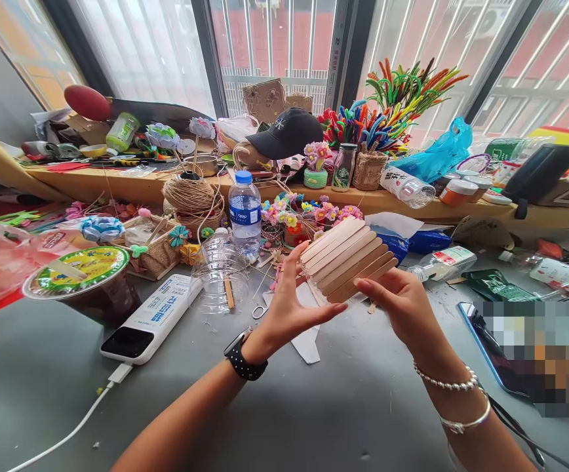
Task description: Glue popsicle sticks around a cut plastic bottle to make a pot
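Note:
Up in front of me is a panel of wooden craft sticks (344, 257), laid side by side in a slightly curved row. Something clear shows at its left edge, but I cannot make out what backs it. My left hand (284, 305) grips the panel's left side, thumb along the lower edge and fingers partly hidden behind. At the lower right corner, my right hand (402, 301) pinches the panel with its thumb on the sticks. Beneath lie white paper pieces (309, 344) and scissors (259, 312), mostly hidden. A clear cut plastic bottle (215, 278) lies left of my left hand.
On the left stand a lidded cup (88, 288) and a power bank (154, 318) with a white cable. A water bottle (245, 216) stands behind. A phone (495, 354) lies at right. Twine (191, 196), pipe cleaners (373, 124) and a cap (289, 134) crowd the back.

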Motion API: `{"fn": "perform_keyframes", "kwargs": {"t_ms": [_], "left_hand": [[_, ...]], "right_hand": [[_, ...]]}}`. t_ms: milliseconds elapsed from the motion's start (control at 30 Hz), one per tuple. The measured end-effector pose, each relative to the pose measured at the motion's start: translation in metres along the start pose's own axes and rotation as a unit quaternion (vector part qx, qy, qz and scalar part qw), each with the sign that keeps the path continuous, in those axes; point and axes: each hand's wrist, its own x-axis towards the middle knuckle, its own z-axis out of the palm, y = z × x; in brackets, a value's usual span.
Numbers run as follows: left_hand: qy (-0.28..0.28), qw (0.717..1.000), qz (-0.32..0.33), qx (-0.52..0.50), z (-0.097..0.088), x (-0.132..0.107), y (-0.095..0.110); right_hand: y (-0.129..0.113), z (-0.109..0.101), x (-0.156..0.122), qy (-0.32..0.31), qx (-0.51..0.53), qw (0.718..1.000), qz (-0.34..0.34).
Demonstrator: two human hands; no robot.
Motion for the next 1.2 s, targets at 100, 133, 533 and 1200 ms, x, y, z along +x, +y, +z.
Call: {"fn": "perform_keyframes", "kwargs": {"t_ms": [100, 133, 533, 1200], "left_hand": [[0.000, 1.000, -0.007, 0.008, 0.000, -0.001, 0.001], [0.000, 1.000, -0.010, 0.009, 0.000, -0.001, 0.001], [0.002, 1.000, -0.010, -0.008, -0.003, -0.001, 0.005], [-0.050, 0.943, -0.077, -0.320, 0.001, 0.005, 0.001]], "right_hand": [[0.000, 0.001, 0.000, 0.008, 0.007, 1.000, 0.010], [0.000, 0.001, 0.000, 0.014, 0.011, 1.000, 0.012], [-0.003, 0.006, 0.001, -0.005, 0.107, 0.994, 0.036], [-0.021, 0.020, -0.017, 0.075, 0.009, 0.997, 0.006]]}}
